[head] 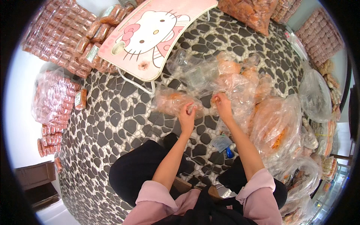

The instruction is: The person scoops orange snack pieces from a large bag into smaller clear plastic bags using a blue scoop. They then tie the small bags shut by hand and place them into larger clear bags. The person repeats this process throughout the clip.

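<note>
My left hand [188,114] is at the right end of a clear plastic bag [170,101] with orange contents, lying on the floor. Its thumb and fingers are curled onto the gathered plastic. My right hand [223,107] is bent down at the left edge of a heap of clear bags [234,84] holding orange pieces. Its fingertips are close together over a small orange patch, and what they pinch is unclear. Crumpled clear plastic [198,74] lies beyond both hands. Between my knees are a small printed sheet [221,143] and a blue object [229,152].
A pink folding table [168,36] with a cartoon cat stands ahead, one metal leg [137,84] close by. Stacked packs of reddish-brown food [59,36] line the left wall. Large plastic bags [277,129] crowd my right side. The floor [112,112] has a black-and-white pebble pattern.
</note>
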`<state>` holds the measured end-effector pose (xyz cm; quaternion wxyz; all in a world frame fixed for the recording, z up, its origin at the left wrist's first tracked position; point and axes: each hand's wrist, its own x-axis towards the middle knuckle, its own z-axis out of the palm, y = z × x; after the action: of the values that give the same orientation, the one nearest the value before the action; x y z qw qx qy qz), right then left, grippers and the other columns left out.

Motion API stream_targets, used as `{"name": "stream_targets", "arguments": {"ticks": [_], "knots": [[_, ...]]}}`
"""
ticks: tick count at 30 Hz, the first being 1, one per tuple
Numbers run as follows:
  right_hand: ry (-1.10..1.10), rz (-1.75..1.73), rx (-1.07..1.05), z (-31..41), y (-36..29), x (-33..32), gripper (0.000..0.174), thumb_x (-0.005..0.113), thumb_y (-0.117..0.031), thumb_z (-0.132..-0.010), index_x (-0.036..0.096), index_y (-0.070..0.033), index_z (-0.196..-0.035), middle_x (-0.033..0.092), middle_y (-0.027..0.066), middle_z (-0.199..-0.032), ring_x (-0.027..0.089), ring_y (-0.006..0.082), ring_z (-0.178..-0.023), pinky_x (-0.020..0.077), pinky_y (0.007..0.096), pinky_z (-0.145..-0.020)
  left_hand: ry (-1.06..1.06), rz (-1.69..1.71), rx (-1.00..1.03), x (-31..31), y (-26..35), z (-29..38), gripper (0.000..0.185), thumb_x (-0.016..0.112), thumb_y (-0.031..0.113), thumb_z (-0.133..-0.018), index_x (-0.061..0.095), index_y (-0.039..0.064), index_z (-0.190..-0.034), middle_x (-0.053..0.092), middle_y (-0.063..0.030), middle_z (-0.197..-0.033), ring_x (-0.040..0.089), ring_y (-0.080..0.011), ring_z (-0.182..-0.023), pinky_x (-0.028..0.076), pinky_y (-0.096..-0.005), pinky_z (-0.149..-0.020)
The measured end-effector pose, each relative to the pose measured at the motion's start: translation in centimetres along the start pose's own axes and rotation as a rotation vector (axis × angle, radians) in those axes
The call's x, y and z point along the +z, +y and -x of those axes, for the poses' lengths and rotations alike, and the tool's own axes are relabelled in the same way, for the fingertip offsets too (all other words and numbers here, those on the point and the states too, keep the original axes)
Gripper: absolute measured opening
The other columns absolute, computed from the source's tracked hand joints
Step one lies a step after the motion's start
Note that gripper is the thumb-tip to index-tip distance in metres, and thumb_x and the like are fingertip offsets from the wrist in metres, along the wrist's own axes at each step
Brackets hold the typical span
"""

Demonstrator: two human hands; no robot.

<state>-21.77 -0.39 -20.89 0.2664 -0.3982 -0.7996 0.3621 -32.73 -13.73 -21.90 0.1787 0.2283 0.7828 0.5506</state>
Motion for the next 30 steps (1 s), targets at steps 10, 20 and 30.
{"name": "stream_targets", "arguments": {"ticks": [10, 20, 30], "knots": [[0.397, -0.757, -0.147, 0.1, -15.1, -6.9, 0.013, 0.060, -0.002, -0.077, 0.057, -0.004, -0.090, 0.059, 0.0088, -0.080, 0.054, 0.0140, -0.073, 0.0428, 0.0258, -0.066, -0.074, 0.567, -0.179, -0.8, 11.7, -0.9, 0.026, 0.055, 0.029, -0.088, 0.064, 0.007, -0.098, 0.057, 0.0029, -0.074, 0.045, -0.0076, -0.063, 0.036, -0.0208, -0.058], [0.215, 0.438, -0.126, 3.4, -12.9, -6.8, 0.028, 0.057, -0.009, -0.075, 0.056, 0.000, -0.101, 0.051, 0.0210, -0.100, 0.049, 0.0362, -0.096, 0.0409, 0.0411, -0.081, -0.567, 0.687, -0.286, -3.5, 15.8, 3.9, 0.021, 0.050, 0.024, -0.091, 0.062, 0.013, -0.105, 0.058, -0.0003, -0.088, 0.054, -0.0095, -0.077, 0.043, -0.0235, -0.059], [-0.232, -0.362, 0.027, 5.1, -12.8, -10.4, 0.039, 0.055, -0.019, -0.085, 0.049, -0.004, -0.120, 0.057, 0.0083, -0.103, 0.052, 0.0148, -0.099, 0.0419, 0.0271, -0.086, -0.232, 0.084, 0.048, -4.6, 13.2, 3.7, 0.025, 0.055, -0.004, -0.077, 0.064, 0.007, -0.097, 0.059, -0.0043, -0.070, 0.047, -0.0130, -0.056, 0.039, -0.0298, -0.053]]}}
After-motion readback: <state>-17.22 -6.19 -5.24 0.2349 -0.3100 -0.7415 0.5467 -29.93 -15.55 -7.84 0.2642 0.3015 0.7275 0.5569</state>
